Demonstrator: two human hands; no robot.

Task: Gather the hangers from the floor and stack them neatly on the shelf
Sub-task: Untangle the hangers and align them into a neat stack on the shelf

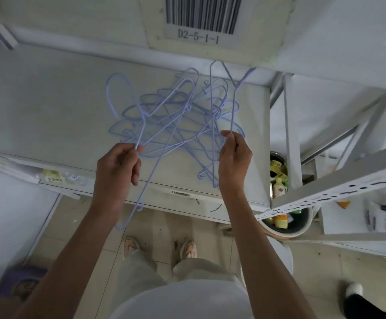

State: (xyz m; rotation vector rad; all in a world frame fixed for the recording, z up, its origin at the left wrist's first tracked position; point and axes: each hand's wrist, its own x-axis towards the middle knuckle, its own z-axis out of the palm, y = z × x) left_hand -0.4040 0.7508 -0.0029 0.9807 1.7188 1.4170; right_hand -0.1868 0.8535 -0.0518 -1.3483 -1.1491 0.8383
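Observation:
Several thin lilac wire hangers (175,125) lie in a loose tangle on the pale shelf (49,107) in front of me. My left hand (117,169) is shut on one hanger (155,155) by its neck; its hook curves up at the left and its long wire hangs down past the shelf's front edge. My right hand (234,162) pinches another hanger (233,97) that stands nearly upright above the pile, its top reaching under the upper shelf.
An upper shelf with a barcode label reading D2-5-1-1 (202,21) hangs close overhead. A slotted metal upright (339,189) runs at the right. A round bin with bottles (286,224) stands beneath it. Tiled floor, my feet and another person's shoe (354,290) are below.

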